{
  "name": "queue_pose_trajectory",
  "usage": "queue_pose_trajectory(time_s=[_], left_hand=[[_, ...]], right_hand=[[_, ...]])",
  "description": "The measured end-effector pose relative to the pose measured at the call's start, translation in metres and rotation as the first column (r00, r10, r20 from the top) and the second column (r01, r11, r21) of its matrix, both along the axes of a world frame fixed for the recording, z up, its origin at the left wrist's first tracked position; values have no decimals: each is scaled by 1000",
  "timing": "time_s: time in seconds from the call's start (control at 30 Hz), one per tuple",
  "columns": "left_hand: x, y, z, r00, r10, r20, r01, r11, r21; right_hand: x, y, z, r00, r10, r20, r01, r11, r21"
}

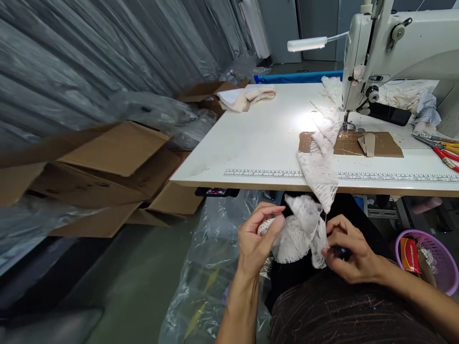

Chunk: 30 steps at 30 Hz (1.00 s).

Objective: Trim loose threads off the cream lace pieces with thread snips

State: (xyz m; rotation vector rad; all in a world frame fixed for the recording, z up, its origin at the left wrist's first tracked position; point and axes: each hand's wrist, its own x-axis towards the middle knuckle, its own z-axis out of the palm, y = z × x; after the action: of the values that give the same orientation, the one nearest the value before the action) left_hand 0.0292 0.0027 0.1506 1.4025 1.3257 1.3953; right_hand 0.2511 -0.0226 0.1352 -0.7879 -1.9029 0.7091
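Observation:
Below the table's front edge, over my lap, hangs a gathered piece of white lace fabric (292,241). My left hand (258,234) is closed on its left side, thumb and fingers curled round the lace. My right hand (349,248) pinches the lace's right edge. A small dark object (340,252) shows within the right hand's curled fingers; its kind is unclear. Just above, a lace strip (319,167) runs from beside the sewing machine's needle over the table edge, its pointed end close to the piece in my hands.
The white sewing machine (362,62) stands on the white table (251,138). Beside it lie a black phone (389,113) and red-handled tools (444,157). Folded beige fabric (247,98) rests at the far left corner. Open cardboard boxes (107,162) are left, a purple basket (444,267) right.

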Motion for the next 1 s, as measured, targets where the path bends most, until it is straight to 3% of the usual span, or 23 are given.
queue_pose_trajectory(time_s=[0.07,0.13,0.23,0.3,0.37,0.43,0.53,0.6,0.67,0.83,1.0], left_hand=[[6,5,-4,996,-70,-56,74,995,72],[17,7,-12,973,-225,-61,226,974,19],[36,7,-23,873,-482,79,486,871,-64],[44,5,-27,815,-558,158,574,815,-78],[46,2,-26,811,-561,168,580,808,-104],[44,0,-23,835,-531,146,549,822,-152],[39,-2,-20,878,-474,68,475,845,-246],[38,-3,-20,898,-440,11,425,860,-284],[37,-4,-20,910,-414,-10,393,871,-296],[38,-5,-23,922,-387,-2,369,880,-298],[38,-5,-22,936,-352,11,337,887,-314]], right_hand=[[3,-10,2,995,93,36,-93,995,-21],[4,-14,1,991,129,43,-127,991,-41],[4,-13,-2,991,134,1,-134,991,-31],[5,-11,-4,988,150,-42,-150,988,-19],[8,-9,-7,980,184,-73,-187,982,-41],[12,-6,-9,983,174,-66,-182,972,-149],[18,2,-11,996,85,21,-70,913,-402],[19,9,-11,995,48,84,1,865,-503],[17,16,-9,990,46,136,32,851,-524],[6,28,-7,973,65,221,45,888,-457],[4,27,-9,973,23,229,94,868,-487]])
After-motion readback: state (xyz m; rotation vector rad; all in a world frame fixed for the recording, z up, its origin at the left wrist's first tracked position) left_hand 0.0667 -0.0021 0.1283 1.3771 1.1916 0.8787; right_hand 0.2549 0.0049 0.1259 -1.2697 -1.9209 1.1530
